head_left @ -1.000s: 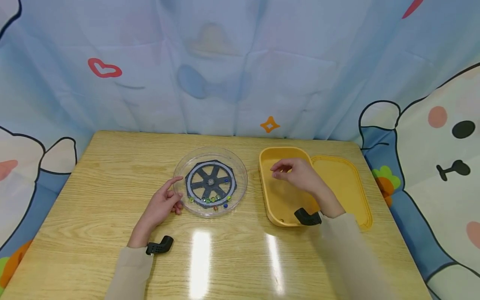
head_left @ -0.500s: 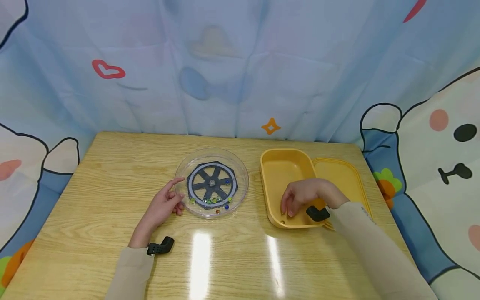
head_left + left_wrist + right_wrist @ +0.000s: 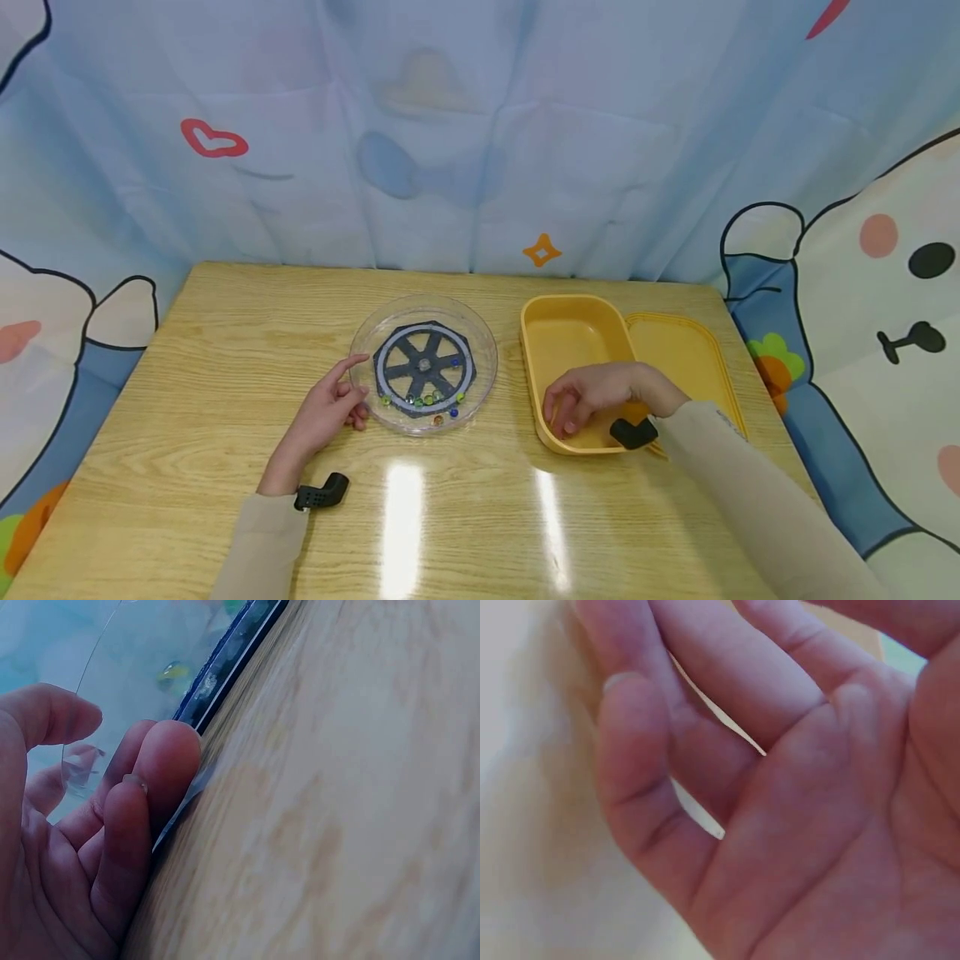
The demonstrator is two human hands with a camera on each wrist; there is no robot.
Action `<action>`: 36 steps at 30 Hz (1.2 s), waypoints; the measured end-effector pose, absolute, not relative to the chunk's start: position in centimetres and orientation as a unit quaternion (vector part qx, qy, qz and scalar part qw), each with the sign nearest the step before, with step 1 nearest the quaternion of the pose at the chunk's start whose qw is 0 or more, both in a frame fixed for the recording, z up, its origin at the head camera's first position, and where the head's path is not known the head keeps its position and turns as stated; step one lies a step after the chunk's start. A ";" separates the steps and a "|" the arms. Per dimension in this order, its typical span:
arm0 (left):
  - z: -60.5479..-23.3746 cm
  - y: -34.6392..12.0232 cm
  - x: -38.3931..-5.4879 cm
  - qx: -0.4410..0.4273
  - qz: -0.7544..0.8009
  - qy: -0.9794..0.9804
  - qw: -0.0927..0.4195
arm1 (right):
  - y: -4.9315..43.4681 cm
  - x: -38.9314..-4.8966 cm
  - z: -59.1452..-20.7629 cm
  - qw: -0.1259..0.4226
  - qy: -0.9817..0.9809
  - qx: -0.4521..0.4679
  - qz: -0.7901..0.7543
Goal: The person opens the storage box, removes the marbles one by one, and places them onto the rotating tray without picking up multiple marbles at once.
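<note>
A clear round dish [image 3: 486, 387] sits mid-table, with a dark six-spoked wheel shape [image 3: 405, 343] bearing a pale ring. Several green and blue marbles and one amber marble [image 3: 438, 420] lie toward the dish's front. My left hand [image 3: 318, 415] holds the dish's left rim, index finger reaching over it and other fingers curled low at the side. Inside a yellow box [image 3: 558, 321], my right hand [image 3: 592, 392] points its bent fingers down at the front left corner. I cannot tell whether its hidden fingertips hold anything.
The yellow lid [image 3: 686, 350] lies flat, partly under the right side of the box. A patterned blue curtain [image 3: 450, 167] hangs behind the wooden table [image 3: 225, 350] and down both sides.
My right hand has gone down into the box and shifted to its front left corner, covering a small marble seen there earlier. The amber marble in the dish has rolled slightly right. My left hand stays put.
</note>
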State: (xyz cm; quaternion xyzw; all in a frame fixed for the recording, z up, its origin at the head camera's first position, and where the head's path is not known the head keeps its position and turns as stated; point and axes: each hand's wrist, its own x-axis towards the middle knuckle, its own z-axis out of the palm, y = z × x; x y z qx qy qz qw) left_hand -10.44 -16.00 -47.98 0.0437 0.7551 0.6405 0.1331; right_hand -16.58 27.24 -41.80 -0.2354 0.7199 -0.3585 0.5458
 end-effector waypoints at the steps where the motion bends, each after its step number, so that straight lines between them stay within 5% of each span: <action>1: -48.3 -16.1 -10.5 0.044 0.642 0.754 0.131 | 27.3 -16.7 -41.8 0.540 0.721 -0.236 -0.365; 12: -49.0 -16.2 -10.5 0.032 0.644 0.753 0.134 | 27.2 -18.6 -41.9 0.347 0.844 -0.221 -0.345; 19: -47.1 -15.9 -9.9 0.035 0.639 0.756 0.139 | 25.5 -19.3 -43.0 0.285 0.875 -0.222 -0.321; 36: -47.5 -15.8 -10.3 0.043 0.637 0.758 0.133 | 25.4 -20.6 -44.0 0.278 0.891 -0.192 -0.303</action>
